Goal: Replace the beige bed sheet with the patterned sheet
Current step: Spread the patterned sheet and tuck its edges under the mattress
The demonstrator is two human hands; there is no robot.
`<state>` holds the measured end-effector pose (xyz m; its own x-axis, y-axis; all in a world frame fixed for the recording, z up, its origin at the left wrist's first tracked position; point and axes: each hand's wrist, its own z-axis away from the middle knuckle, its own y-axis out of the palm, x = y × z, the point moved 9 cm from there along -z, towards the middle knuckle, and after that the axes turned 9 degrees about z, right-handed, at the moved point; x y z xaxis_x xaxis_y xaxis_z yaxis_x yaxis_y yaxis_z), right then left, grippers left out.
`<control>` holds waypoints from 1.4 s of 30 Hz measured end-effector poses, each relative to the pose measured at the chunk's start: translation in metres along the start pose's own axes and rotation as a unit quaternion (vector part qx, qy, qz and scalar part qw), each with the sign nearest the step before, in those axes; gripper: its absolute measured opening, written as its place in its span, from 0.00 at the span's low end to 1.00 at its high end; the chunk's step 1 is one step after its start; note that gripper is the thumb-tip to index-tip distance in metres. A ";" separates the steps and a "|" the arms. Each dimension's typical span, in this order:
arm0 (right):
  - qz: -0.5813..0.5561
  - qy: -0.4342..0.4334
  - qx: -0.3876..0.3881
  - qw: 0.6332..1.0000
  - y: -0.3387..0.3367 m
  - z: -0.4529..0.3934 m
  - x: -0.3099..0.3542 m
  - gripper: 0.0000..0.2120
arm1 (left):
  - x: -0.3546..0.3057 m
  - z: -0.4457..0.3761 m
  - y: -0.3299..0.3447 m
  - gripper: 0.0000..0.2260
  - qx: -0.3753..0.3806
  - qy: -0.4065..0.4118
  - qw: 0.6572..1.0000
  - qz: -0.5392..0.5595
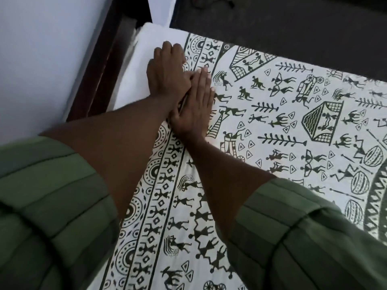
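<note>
Sheet (261, 114) smoothing near bed corner.
Right hand (194, 101) flat, pinning cloth; left hand (165, 72) curled at edge, likely tucking, grasp unclear.

The left hand (165, 74) has its fingertips curled down over the edge of the patterned sheet (272, 122), so they and whatever they grip are out of sight. Both forearms cover a strip of the sheet's border, and the right hand (194, 105) hides the print under its palm. The sheet runs off the right and bottom edges. The dark bed frame (98, 65) is blurred, and the black surface (293, 24) beyond the bed is perhaps floor.
</note>
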<state>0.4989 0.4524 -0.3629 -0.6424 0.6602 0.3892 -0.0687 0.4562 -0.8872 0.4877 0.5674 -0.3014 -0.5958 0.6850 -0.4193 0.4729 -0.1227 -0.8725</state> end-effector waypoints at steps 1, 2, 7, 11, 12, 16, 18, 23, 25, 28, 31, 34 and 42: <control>0.005 0.000 0.006 1.000 0.001 0.000 -0.001 0.43 | -0.001 -0.003 0.004 0.15 0.013 -0.006 1.000 -0.006; 0.008 0.000 0.012 1.000 0.001 0.001 0.000 0.43 | -0.002 -0.007 0.007 0.14 0.032 -0.007 0.999 -0.014; 0.035 -0.015 0.059 0.998 0.001 -0.014 0.012 0.40 | 0.000 -0.022 0.000 0.13 0.076 0.018 0.994 -0.079; 0.070 -0.047 0.065 0.994 0.007 -0.034 0.018 0.42 | 0.015 -0.022 -0.009 0.11 0.034 -0.038 0.996 -0.076; 0.076 -0.052 0.068 0.993 0.010 -0.035 0.017 0.44 | 0.016 -0.018 -0.007 0.11 0.032 -0.047 0.996 -0.063; 0.075 -0.066 0.089 0.991 0.019 -0.035 0.015 0.48 | 0.027 -0.007 -0.011 0.11 -0.002 -0.028 0.997 -0.066; 0.076 -0.060 0.099 0.990 0.019 -0.037 0.017 0.48 | 0.038 -0.009 -0.015 0.13 0.019 0.006 0.994 -0.105; 0.073 -0.016 0.139 0.988 0.024 -0.044 0.027 0.52 | 0.053 -0.022 -0.017 0.31 0.139 -0.088 0.980 -0.116; 0.056 -0.017 0.120 0.991 0.023 -0.042 0.029 0.52 | 0.049 -0.030 -0.020 0.34 0.147 -0.087 0.976 -0.133; 0.027 -0.027 0.087 0.996 0.019 -0.039 0.026 0.55 | 0.034 -0.043 -0.026 0.25 0.142 0.027 0.963 -0.226; 0.011 -0.018 0.063 0.998 0.014 -0.036 0.024 0.59 | 0.024 -0.052 -0.029 0.13 0.140 0.113 0.939 -0.294; 0.007 -0.018 0.065 0.998 0.014 -0.035 0.024 0.59 | 0.019 -0.058 -0.030 0.11 0.175 0.112 0.926 -0.315; 0.002 -0.018 0.075 0.997 0.015 -0.035 0.024 0.58 | 0.018 -0.053 -0.028 0.10 0.222 0.151 0.888 -0.373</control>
<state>0.5093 0.4961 -0.3580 -0.6704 0.6384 0.3781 -0.1772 0.3571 -0.9171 0.4979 0.6214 -0.2710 -0.4034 0.8479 0.3441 -0.3216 0.2207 -0.9208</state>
